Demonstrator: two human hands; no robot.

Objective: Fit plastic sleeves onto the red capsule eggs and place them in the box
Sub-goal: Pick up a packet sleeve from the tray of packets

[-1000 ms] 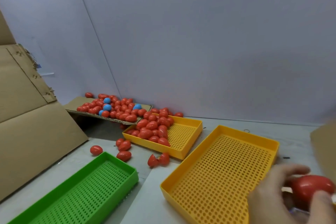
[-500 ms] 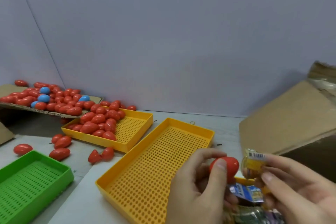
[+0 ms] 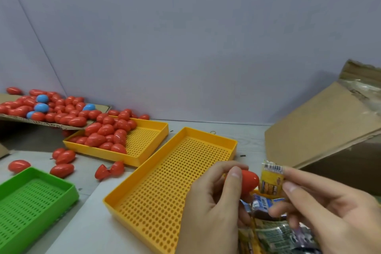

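My left hand (image 3: pixel 212 208) grips a red capsule egg (image 3: pixel 249 181) between thumb and fingers, its tip pointing right. Just right of the egg, my right hand (image 3: pixel 325 212) pinches a yellow printed plastic sleeve (image 3: pixel 271 179) with a barcode on top; egg and sleeve are nearly touching. Beneath both hands lies a heap of more printed sleeves (image 3: pixel 274 231). A large cardboard box (image 3: pixel 321 128) stands at the right with its flap raised.
A perforated yellow tray (image 3: pixel 171 189) lies under my left hand. Another yellow tray (image 3: pixel 150 134) behind it holds several red eggs (image 3: pixel 107 132). More red and three blue eggs (image 3: pixel 41 107) cover a cardboard sheet at far left. A green tray (image 3: pixel 31 198) sits front left, loose eggs nearby.
The view has swung right from the egg pile to the box. My hands rose into view; my right hand now holds a sleeve beside the egg.
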